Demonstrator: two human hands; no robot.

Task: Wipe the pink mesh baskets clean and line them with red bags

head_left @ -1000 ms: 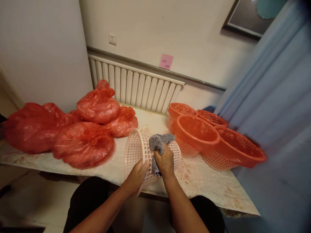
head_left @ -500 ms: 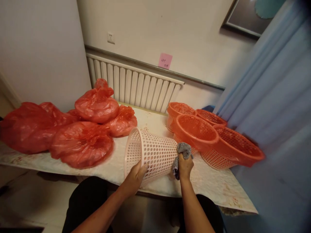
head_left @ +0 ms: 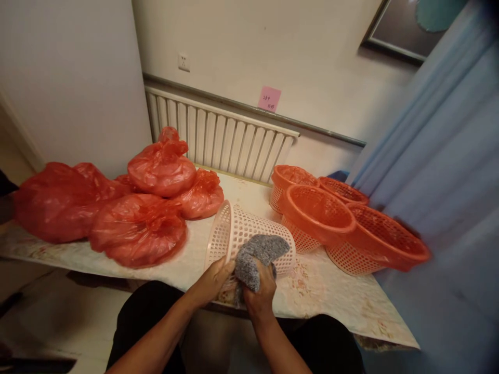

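A pale pink plastic wastebasket (head_left: pixel 249 226) with a perforated wall lies on its side on the cloth-covered table, its mouth facing left. My left hand (head_left: pixel 213 278) grips the rim at the near side of the mouth, thumb outside. In my right hand (head_left: pixel 262 288) is a bunched grey cloth (head_left: pixel 259 254), pressed against the basket's outer wall near its middle. The cloth hides part of the wall and some of the right fingers.
Several knotted red plastic bags (head_left: pixel 140 231) bulge on the left of the table. Several wastebaskets lined with red bags (head_left: pixel 319 213) stand upright at the right, beside a blue curtain (head_left: pixel 440 171). A white radiator (head_left: pixel 218 135) runs along the wall behind.
My right hand has slid the grey cloth left, from the basket's base to the middle of its wall. The left hand keeps hold of the rim.
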